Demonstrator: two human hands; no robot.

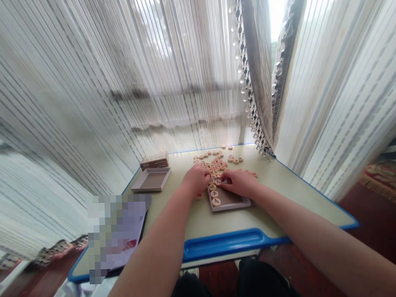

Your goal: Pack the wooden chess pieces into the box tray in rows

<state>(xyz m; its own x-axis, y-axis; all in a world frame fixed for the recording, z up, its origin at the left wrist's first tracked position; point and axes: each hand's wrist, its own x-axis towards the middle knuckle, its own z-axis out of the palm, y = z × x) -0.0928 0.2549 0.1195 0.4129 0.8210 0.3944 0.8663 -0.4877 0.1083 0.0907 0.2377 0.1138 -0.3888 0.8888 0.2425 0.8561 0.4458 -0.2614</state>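
A shallow box tray (230, 205) lies on the table in front of me, with a column of round wooden Chinese chess pieces (214, 194) along its left side. My right hand (240, 181) reaches over the tray from the right, its thumb and fingers closed at the edge of a chess piece (218, 182) near the tray's far end. At the tray's far left corner is my left hand (196, 179), fingers curled together; what they grip, if anything, is hidden. One more piece (199, 196) lies on the table, partly under that hand.
Many loose pieces (218, 163) are scattered beyond the tray. On the left stand a second shallow tray (152, 180) and a flat box (154, 159). A partly blurred-out tablet or folder (131, 233) lies near the left edge. The table has a blue front trough (224, 243); string curtains (182, 79) hang behind.
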